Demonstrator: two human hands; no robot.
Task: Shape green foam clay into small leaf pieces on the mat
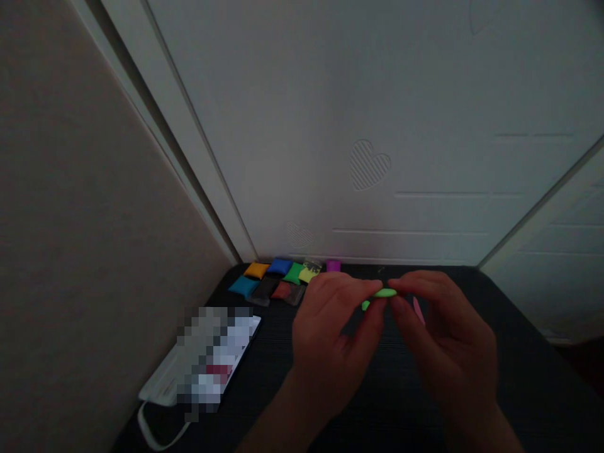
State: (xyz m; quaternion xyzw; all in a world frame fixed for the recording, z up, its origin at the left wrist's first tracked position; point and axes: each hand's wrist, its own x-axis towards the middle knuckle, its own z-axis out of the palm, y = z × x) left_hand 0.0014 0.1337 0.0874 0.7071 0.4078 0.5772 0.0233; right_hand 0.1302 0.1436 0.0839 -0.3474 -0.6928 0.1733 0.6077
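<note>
Above the black table (pixel 391 384), left hand (pixel 336 333) and right hand (pixel 450 336) pinch 1 green piece (pixel 385 293) between fingertips, probably light and soft, best held by its edges.

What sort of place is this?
Probably a corner of a room in a home: a dark table stands against a pale panel with embossed hearts, beside a plain wall.
</note>
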